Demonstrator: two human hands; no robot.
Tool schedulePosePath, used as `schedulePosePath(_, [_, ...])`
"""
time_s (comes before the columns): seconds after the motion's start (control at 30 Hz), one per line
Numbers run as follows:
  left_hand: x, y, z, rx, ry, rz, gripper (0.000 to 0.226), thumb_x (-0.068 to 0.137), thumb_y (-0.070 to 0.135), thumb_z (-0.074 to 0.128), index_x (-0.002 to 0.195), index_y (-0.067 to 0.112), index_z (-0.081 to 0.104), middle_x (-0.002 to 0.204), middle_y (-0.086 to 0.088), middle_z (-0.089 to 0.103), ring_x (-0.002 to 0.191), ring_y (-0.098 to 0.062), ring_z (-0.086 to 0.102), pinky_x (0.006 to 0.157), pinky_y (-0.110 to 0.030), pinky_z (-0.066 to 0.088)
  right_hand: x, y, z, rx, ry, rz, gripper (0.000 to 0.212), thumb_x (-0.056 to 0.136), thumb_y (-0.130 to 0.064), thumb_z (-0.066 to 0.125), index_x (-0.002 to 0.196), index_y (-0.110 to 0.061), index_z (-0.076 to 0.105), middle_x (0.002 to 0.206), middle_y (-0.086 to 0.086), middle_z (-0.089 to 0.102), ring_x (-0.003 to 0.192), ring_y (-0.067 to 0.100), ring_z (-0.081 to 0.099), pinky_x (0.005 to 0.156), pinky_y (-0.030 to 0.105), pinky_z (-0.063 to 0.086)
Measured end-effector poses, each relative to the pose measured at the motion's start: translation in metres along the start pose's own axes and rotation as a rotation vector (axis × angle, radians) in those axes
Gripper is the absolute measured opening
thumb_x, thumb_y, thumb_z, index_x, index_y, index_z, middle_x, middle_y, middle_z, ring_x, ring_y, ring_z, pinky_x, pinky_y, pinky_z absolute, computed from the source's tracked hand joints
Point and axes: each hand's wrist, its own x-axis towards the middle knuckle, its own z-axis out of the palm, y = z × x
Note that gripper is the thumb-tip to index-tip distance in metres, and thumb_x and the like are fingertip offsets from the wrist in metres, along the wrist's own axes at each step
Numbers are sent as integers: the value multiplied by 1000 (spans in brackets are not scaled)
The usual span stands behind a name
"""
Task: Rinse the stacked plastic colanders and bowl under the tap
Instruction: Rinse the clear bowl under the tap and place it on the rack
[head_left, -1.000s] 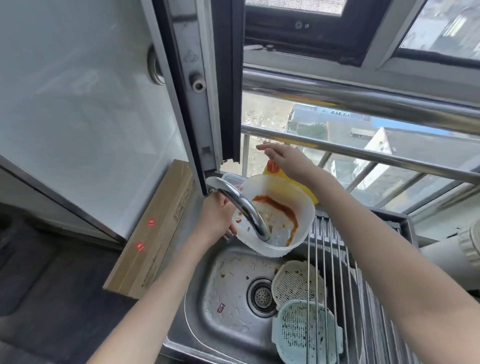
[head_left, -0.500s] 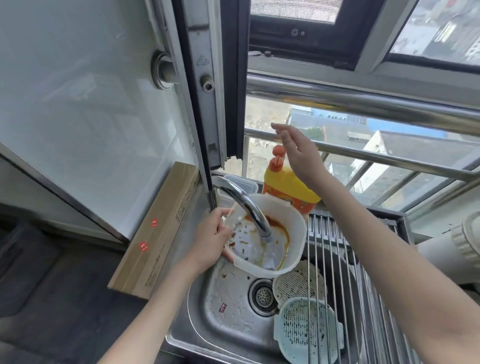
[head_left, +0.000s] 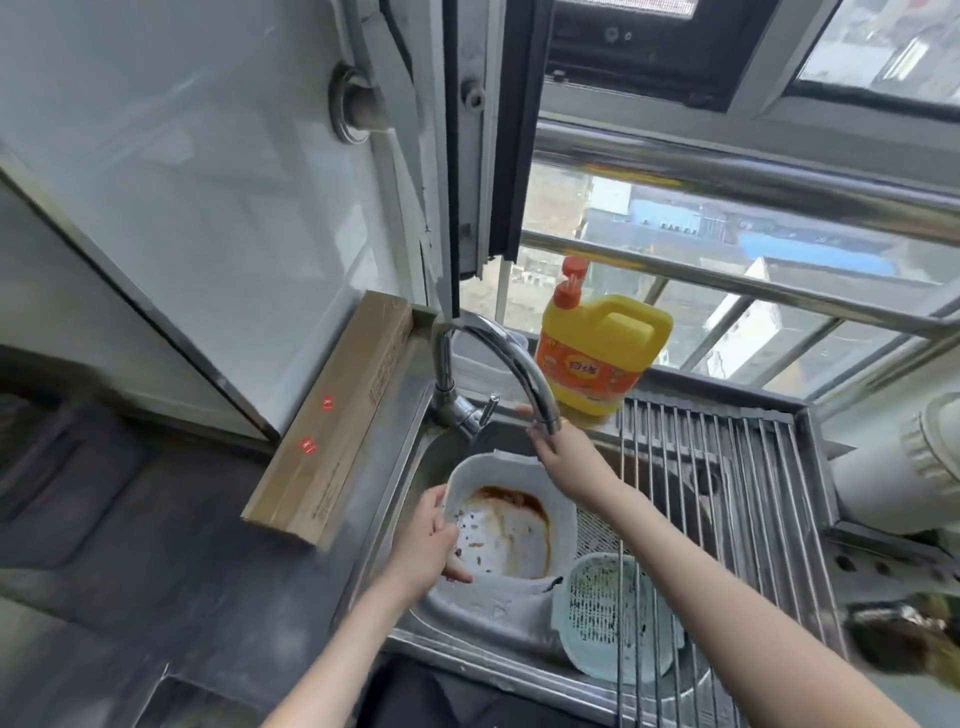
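Observation:
A white plastic bowl (head_left: 511, 525) smeared with brown sauce sits low in the steel sink (head_left: 410, 493), tilted toward me. My left hand (head_left: 428, 543) grips its left rim, thumb inside. My right hand (head_left: 563, 447) is up at the tap (head_left: 514, 358), just behind the spout tip, with one finger stretched toward the small lever (head_left: 489, 408); the spout hides the other fingers. A pale green colander (head_left: 608, 613) lies in the sink to the right of the bowl. A white colander (head_left: 595, 530) shows partly behind the bowl. I see no water running.
A roll-up wire rack (head_left: 727, 467) covers the sink's right half, above the colanders. A yellow detergent bottle (head_left: 597, 353) stands on the ledge behind the tap. A long cardboard box (head_left: 337, 415) lies along the left of the sink, against the wall.
The bowl has dropped from under the spout down into the sink, still in my left hand. My right hand came down from above the detergent bottle to the tap.

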Motion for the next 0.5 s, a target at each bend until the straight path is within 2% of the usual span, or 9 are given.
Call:
schedulePosePath(0.07, [3,-5,3,9,-5,-18,51,94,0,39,141,20,34,77,-6,46,46,-10,60,60,-37,60,5,-6,14,1,24,-35,37,100,-20,38,136,-23,46,123,8,57,111,27,55,89,37,46])
schedulePosePath(0.13, [5,-8,6,27,-24,-32,51,94,3,38,141,22,33,97,-6,54,51,-16,63,63,-42,60,12,-14,24,-18,49,-74,42,101,-25,37,143,-30,37,138,6,50,123,26,49,95,38,43])
schedulePosePath(0.2, [5,-7,10,21,-39,-39,51,95,4,38,141,25,32,113,-6,53,57,-20,62,58,-37,60,22,-17,30,5,45,-76,44,101,-30,38,144,-37,31,142,-1,47,124,20,47,99,39,43])
schedulePosePath(0.27, [7,-6,12,-7,-45,-40,51,95,5,39,140,29,33,105,-11,53,56,-15,55,56,-33,59,37,-13,36,45,60,-60,37,100,-31,40,136,-35,43,129,-9,54,116,9,52,96,21,42])
schedulePosePath(0.33, [10,-6,12,-33,-44,-43,52,94,3,39,137,32,34,85,-7,49,52,-14,48,58,-37,60,56,-5,43,117,58,15,26,97,-35,42,117,-32,57,101,-19,59,99,3,58,80,3,39])
schedulePosePath(0.37, [12,-7,10,-37,-43,-46,52,93,2,40,135,32,34,81,-6,46,52,-14,47,59,-38,60,65,1,46,151,44,59,26,94,-40,41,108,-30,60,89,-20,58,92,6,60,74,3,41])
schedulePosePath(0.43, [15,-8,8,-36,-47,-43,50,93,2,40,132,32,34,81,-8,44,54,-16,47,59,-39,60,74,7,50,151,55,84,23,91,-40,40,96,-30,61,76,-19,56,84,9,61,66,8,43])
schedulePosePath(0.5, [16,-8,6,-32,-55,-37,49,93,2,40,130,33,34,85,-11,45,55,-16,48,59,-39,60,69,6,48,137,119,67,17,94,-33,44,85,-35,58,72,-19,56,72,-7,57,60,5,36])
